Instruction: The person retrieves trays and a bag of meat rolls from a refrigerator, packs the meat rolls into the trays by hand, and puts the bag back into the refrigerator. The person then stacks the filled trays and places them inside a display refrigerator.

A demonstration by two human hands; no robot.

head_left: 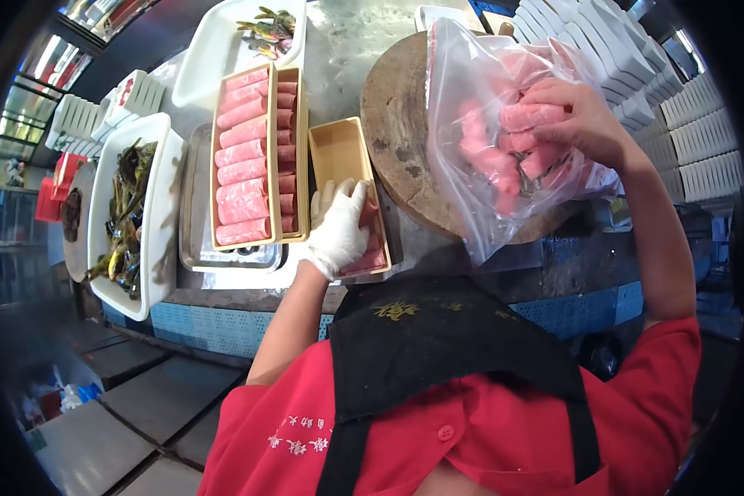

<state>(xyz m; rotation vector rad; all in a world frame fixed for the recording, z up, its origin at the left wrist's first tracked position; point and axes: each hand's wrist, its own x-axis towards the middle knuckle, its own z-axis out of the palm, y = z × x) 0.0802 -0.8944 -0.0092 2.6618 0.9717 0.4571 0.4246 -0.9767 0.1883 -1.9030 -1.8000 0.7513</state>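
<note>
My left hand (339,230), in a white glove, rests over the lower part of a narrow tan box (336,151), its fingers apart on the meat rolls at that end. The upper part of this box shows its bare bottom. Bare, my right hand (577,120) has its fingers round a pink meat roll (525,116) at the clear plastic bag (463,178). More rolls fill the bag, which lies on a round wooden board (393,107). Left of the narrow box, stacked tan boxes (274,157) hold rows of meat rolls (241,174).
A white tub (164,211) of dark greenish items stands at the left, and a second white tub (200,66) behind. Under the stacked boxes is a metal tray (192,198). Stacks of white trays (698,140) rise at the right and back left.
</note>
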